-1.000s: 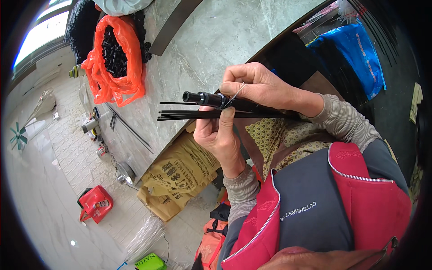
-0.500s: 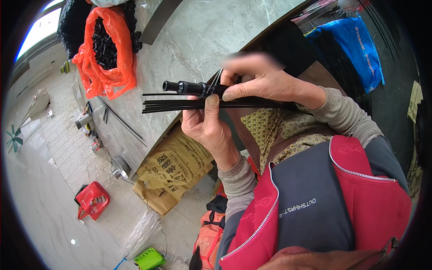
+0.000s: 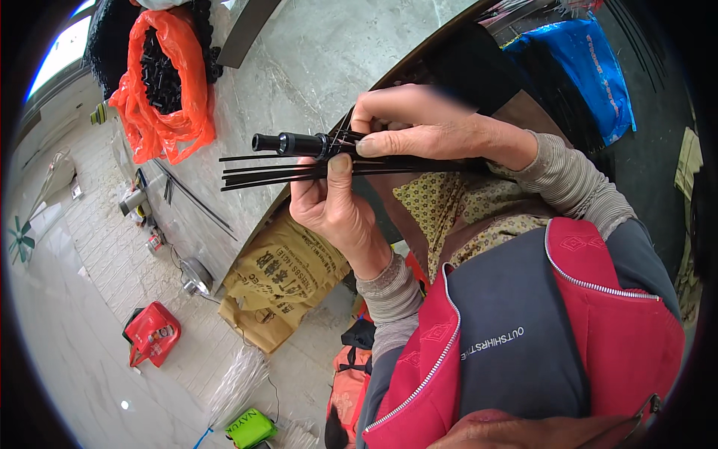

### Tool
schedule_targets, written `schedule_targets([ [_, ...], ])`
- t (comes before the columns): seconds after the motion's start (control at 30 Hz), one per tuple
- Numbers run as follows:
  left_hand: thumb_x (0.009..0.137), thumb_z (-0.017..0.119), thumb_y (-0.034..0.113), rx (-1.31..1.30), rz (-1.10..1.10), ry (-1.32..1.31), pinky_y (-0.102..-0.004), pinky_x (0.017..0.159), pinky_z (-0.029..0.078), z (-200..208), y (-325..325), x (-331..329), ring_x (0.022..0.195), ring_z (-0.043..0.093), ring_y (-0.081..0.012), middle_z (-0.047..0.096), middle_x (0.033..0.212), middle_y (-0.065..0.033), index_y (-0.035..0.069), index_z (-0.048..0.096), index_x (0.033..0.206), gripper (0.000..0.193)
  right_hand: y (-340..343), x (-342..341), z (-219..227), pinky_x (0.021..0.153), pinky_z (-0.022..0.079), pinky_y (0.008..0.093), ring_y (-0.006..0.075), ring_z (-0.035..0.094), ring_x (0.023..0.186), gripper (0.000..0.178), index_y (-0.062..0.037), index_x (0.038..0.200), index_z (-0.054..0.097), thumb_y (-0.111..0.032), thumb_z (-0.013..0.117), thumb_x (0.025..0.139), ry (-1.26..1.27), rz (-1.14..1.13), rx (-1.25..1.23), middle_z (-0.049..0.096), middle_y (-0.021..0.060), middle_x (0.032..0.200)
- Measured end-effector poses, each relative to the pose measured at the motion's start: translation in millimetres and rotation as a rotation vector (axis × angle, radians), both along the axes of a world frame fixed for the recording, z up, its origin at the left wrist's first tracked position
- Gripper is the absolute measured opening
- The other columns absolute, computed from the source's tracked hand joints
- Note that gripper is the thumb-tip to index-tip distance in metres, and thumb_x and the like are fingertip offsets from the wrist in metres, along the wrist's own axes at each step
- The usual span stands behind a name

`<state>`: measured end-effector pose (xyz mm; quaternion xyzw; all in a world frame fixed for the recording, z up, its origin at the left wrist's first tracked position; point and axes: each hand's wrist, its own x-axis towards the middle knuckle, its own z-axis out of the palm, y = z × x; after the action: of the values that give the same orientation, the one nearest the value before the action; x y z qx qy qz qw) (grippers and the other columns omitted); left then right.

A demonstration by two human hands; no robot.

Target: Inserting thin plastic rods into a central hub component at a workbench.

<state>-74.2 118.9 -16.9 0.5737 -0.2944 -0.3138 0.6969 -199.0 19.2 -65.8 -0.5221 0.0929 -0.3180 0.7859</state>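
My left hand (image 3: 340,213) is closed, its thumb pressed against a ridged black plastic tube fitting (image 3: 303,144) with a narrower flared end on the left. Several thin black rods (image 3: 247,178) run through the same hand, lying below the fitting and on toward the right. My right hand (image 3: 426,129) is closed at the fitting's right end, thumb on top and fingers curled behind. Thin pale strands (image 3: 342,133) show between the two hands; what they belong to is hard to make out. The right fingertips are partly hidden, and part of that hand is blurred.
An orange plastic bag (image 3: 198,120) of small black tube pieces stands on the grey stone-look table (image 3: 314,52), beside a dark curved strip (image 3: 247,34). Loose black rods (image 3: 198,200) lie at left. A brown paper sack (image 3: 280,277) is below the table edge; a blue bag (image 3: 598,82) lies right.
Both hands, with the fitting and rods, have shifted slightly left in the picture. The right thumb has slid along the fitting and its fingers have curled behind. Both hands keep their hold.
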Motion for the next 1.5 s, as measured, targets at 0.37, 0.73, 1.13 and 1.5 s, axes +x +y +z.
schedule_targets([
  [0.37,0.086,0.071,-0.006,0.013,0.069,-0.037,-0.0236,0.077,0.053,1.8,-3.4,-5.5,0.081,0.065,-0.0128,0.07,0.094,-0.0106,-0.005,0.064,0.102,0.018,5.9,4.0,1.4,0.059,0.041,0.0227,0.0044,0.047,0.072,0.015,0.0012,0.095,0.058,-0.012,0.065,0.094,0.098,-0.206,-0.276,0.055,-0.0006,0.081],
  [0.73,0.085,0.072,-0.006,0.011,0.023,-0.021,-0.0238,0.077,0.053,0.4,1.0,0.5,0.082,0.065,-0.0128,0.07,0.094,-0.0103,-0.006,0.065,0.102,0.019,-3.5,1.8,-1.5,0.059,0.039,0.0219,0.0034,0.045,0.071,0.019,-0.0006,0.094,0.056,-0.017,0.065,0.095,0.059,-0.071,-0.15,0.053,-0.0024,0.081],
  [1.13,0.081,0.076,-0.007,0.008,0.017,0.069,-0.0249,0.077,0.054,-2.9,0.2,5.6,0.081,0.066,-0.0141,0.071,0.094,-0.0104,-0.004,0.067,0.104,0.025,3.3,3.9,1.8,0.06,0.041,0.0196,0.0032,0.046,0.072,0.019,-0.0019,0.093,0.057,-0.015,0.07,0.091,0.084,-0.139,-0.152,0.053,-0.0026,0.08],
  [1.5,0.08,0.076,-0.008,0.013,0.049,0.057,-0.0253,0.078,0.053,-1.0,0.4,5.1,0.08,0.066,-0.0141,0.07,0.093,-0.0099,-0.004,0.067,0.101,0.023,3.3,1.8,9.5,0.06,0.043,0.0181,0.0008,0.049,0.071,0.019,-0.0014,0.089,0.059,-0.015,0.071,0.09,0.101,-0.137,-0.088,0.055,-0.0038,0.078],
])
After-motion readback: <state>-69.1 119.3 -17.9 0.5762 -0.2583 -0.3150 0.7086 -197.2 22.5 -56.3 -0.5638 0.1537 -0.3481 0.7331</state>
